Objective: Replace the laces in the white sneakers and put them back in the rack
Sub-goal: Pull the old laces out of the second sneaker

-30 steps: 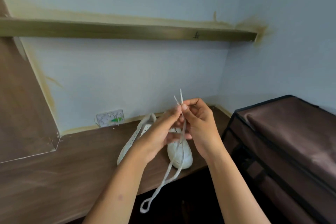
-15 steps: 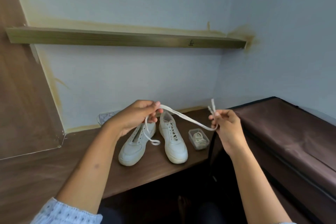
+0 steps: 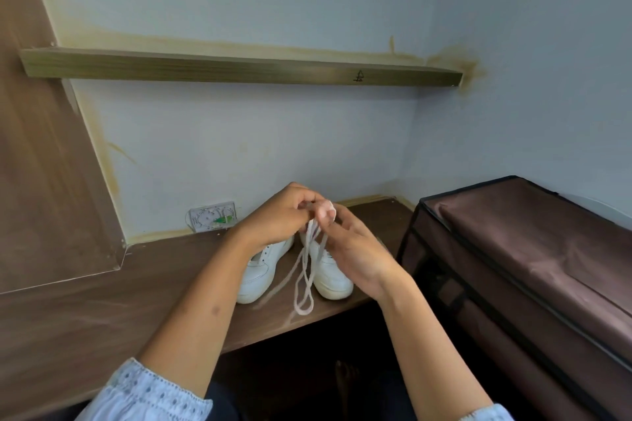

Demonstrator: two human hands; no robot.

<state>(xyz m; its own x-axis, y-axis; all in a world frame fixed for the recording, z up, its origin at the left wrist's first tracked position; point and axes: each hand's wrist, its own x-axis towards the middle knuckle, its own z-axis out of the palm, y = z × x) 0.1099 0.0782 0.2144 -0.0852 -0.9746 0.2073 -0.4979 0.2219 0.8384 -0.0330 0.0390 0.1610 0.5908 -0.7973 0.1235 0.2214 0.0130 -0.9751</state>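
Two white sneakers stand side by side on the brown wooden desk (image 3: 102, 311), toes toward me: the left sneaker (image 3: 260, 270) and the right sneaker (image 3: 333, 275). Above them my left hand (image 3: 280, 219) and my right hand (image 3: 349, 243) meet, both pinching a white lace (image 3: 306, 280) near its top. The lace is folded over and hangs in loops down to the desk's front edge. My hands hide the sneakers' openings and the small plastic box behind the right hand.
A brown fabric shoe rack (image 3: 533, 267) with black trim stands at the right, beside the desk. A wall socket (image 3: 213, 217) sits behind the sneakers. A wooden shelf (image 3: 239, 67) runs along the wall above.
My hands, spread apart with the lace stretched between them half a second ago, have come together over the sneakers. The lace now hangs doubled in loops.
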